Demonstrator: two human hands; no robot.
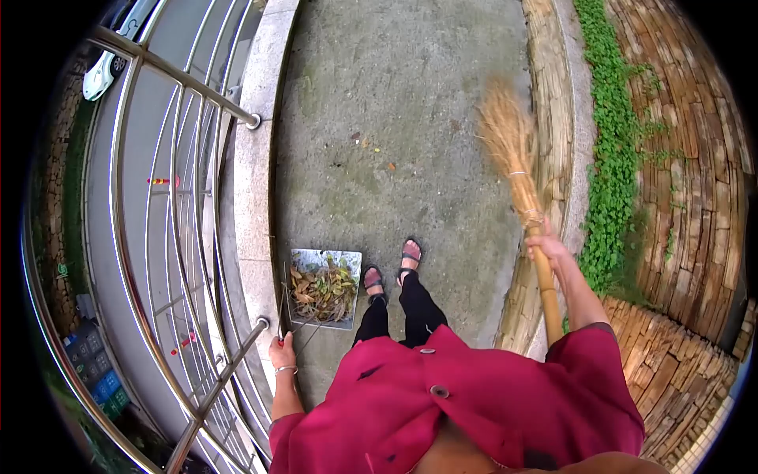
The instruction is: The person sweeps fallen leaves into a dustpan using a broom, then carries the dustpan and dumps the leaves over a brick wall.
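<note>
My right hand (550,243) is wrapped round the bamboo handle of a straw broom (517,170). The broom's bristles point forward, near the right stone edge, and look blurred. At the lower left, my left hand (281,350) is closed on the thin handle of a dustpan (350,316). The dustpan stands on the concrete to the left of my feet and holds dry and green leaves (324,292). A few small leaves (391,166) lie scattered on the concrete ahead.
A metal railing (185,79) on a pale stone ledge (254,182) runs along the left, with a road and a light car beyond. On the right are a stone kerb (553,103), green plants (608,158) and a stone wall (679,158).
</note>
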